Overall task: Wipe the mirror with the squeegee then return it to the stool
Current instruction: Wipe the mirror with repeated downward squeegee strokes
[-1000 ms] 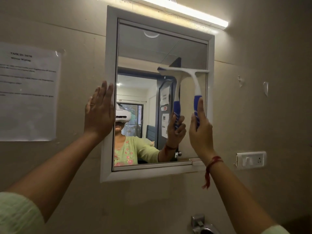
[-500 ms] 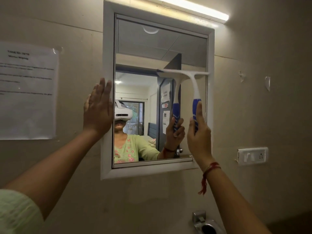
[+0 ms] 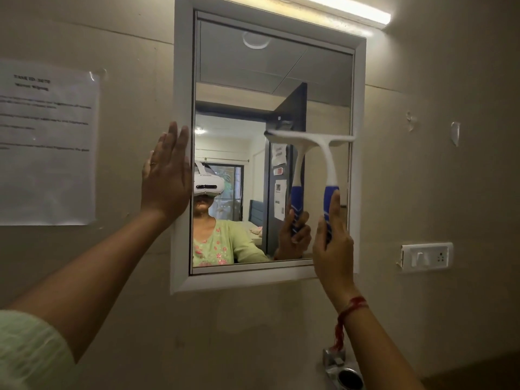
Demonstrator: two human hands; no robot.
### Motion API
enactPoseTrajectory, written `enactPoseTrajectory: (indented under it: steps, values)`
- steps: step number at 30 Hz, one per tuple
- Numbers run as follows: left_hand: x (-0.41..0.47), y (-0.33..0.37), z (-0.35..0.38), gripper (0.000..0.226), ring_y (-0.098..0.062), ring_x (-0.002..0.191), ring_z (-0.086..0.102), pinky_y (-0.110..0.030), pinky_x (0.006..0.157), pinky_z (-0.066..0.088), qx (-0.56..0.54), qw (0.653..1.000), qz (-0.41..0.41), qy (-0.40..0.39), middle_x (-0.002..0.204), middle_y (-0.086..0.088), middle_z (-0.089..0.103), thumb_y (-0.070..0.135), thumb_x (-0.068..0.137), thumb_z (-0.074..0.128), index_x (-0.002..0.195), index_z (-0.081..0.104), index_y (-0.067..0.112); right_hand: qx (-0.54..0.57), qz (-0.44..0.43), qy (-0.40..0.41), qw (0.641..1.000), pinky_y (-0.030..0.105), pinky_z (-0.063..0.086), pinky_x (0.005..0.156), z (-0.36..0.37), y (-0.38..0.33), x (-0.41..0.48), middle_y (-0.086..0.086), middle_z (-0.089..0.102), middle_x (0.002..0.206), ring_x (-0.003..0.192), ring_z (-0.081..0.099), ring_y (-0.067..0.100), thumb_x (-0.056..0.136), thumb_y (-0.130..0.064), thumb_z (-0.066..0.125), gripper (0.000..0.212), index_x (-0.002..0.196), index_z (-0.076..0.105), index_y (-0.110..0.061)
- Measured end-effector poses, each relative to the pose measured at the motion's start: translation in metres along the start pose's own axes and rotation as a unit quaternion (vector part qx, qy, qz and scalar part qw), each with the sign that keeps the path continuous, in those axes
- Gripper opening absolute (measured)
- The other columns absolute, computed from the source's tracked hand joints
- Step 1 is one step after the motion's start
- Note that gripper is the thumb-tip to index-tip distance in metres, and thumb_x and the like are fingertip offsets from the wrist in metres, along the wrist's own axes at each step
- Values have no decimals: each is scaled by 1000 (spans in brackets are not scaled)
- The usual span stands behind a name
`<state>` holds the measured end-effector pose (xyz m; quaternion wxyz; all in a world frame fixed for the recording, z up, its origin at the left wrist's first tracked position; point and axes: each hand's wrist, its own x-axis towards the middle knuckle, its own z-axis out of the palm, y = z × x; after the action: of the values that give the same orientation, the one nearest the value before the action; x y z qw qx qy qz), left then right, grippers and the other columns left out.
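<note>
A wall mirror in a white frame hangs straight ahead. My right hand grips the blue handle of a white squeegee, index finger stretched up along it. The squeegee's blade lies flat across the right half of the glass, about mid-height, its right end at the frame's inner edge. My left hand rests flat, fingers together and pointing up, on the frame's left side. The stool is out of view. The mirror reflects a person in a green top, the squeegee and a doorway.
A printed paper sheet is taped to the wall at left. A tube light glows above the mirror. A white switch and socket plate sits at right. A metal tap fitting sticks out below the mirror.
The squeegee blade has slid slightly down the right side of the glass with my right hand. My left hand stays flat on the frame. The view has shifted a little.
</note>
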<state>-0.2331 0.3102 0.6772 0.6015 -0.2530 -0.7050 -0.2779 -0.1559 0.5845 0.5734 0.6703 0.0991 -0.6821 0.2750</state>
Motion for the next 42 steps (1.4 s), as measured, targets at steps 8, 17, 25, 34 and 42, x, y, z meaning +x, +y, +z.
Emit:
enactPoseTrajectory:
  steps: [8,17,25,34,42]
  values:
    - [0,-2,2,51,-18,143,11,-51,111,19,-5,1000,0,3,157,1,11,26,96,25,147,14,26,-3,-17,12,1000,28,51,69,-6,-12,18,3,55,97,71,54,12,96,-21,40,58,144,9,-35]
    - [0,-1,1,52,-21,143,12,-51,112,20,1,1000,-4,-2,157,0,11,28,96,23,147,15,25,6,7,-23,1000,28,51,84,-9,2,-51,1,48,127,97,59,13,94,-23,39,63,143,5,-41]
    - [0,-2,2,52,-19,143,12,-51,111,19,1,1000,-5,-1,157,2,10,29,96,22,147,13,28,-4,12,7,1000,6,38,74,-4,4,-16,-11,44,103,80,52,-3,95,-13,44,63,145,11,-32]
    - [0,-2,2,52,-21,143,12,-52,112,19,1,1000,0,-2,157,0,10,26,96,24,147,13,26,20,49,-26,998,10,44,69,-7,3,-96,-2,51,108,75,55,4,91,-9,45,71,141,8,-41]
    - [-1,1,2,52,-22,143,14,-49,111,18,12,1000,3,1,157,-1,11,26,96,24,147,15,24,17,31,-9,999,5,42,74,-7,1,-51,-16,43,115,87,52,-8,94,-14,44,66,143,8,-39]
